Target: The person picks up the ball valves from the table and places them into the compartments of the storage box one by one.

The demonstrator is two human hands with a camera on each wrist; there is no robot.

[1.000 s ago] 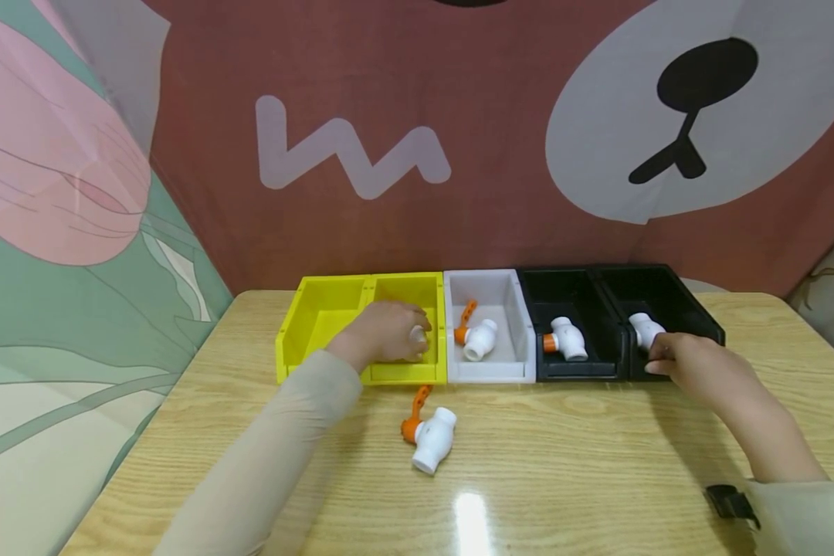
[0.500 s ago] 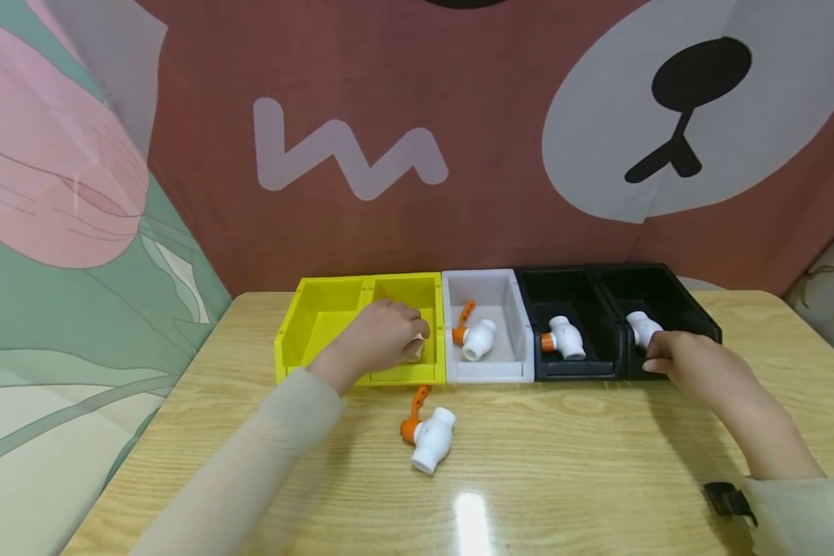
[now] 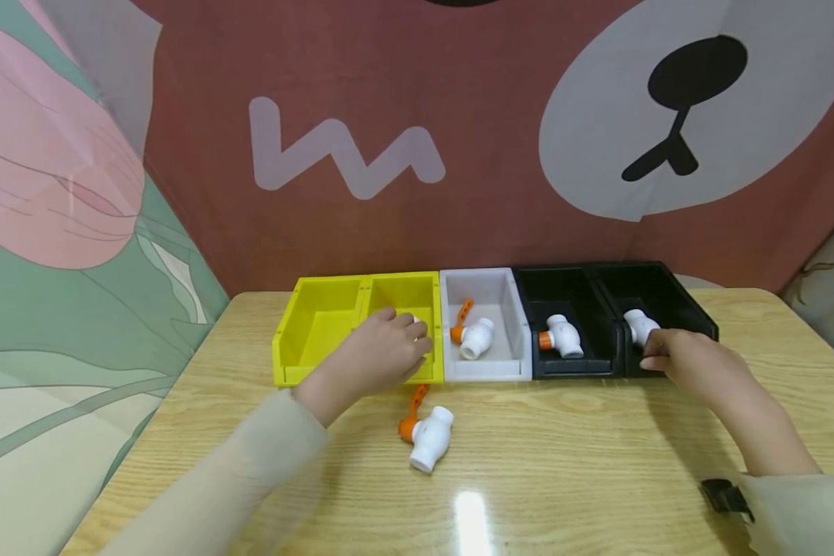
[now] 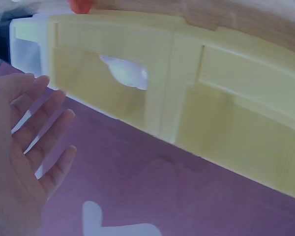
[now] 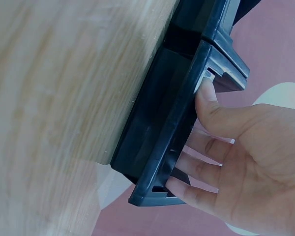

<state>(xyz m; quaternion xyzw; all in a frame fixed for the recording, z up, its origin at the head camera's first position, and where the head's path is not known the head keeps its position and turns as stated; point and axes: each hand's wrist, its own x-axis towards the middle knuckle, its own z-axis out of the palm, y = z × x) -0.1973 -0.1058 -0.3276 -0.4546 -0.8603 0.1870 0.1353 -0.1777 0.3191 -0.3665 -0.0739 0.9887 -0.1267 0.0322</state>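
Observation:
My left hand (image 3: 375,351) is over the right yellow bin (image 3: 382,289), its fingers spread and holding nothing in the left wrist view. A white piece (image 4: 128,73) lies in that bin below it; in the head view the fingers mostly cover it. At the rightmost black bin (image 3: 632,282), my right hand (image 3: 698,367) pinches the end of a white ball valve (image 3: 639,326) with curled thumb and finger. The right wrist view hides that valve behind the bin wall. A white ball valve with an orange handle (image 3: 431,440) lies on the table in front of the bins.
Another orange-handled valve (image 3: 476,338) sits in the white bin (image 3: 483,289). The left black bin (image 3: 559,286) holds a white valve with an orange collar (image 3: 564,337). The left yellow bin (image 3: 327,309) ends the row. A printed cloth (image 3: 361,239) hangs behind the table.
My left hand has let go of the white piece in the right yellow bin and drawn slightly back toward me. The right hand stays at its valve.

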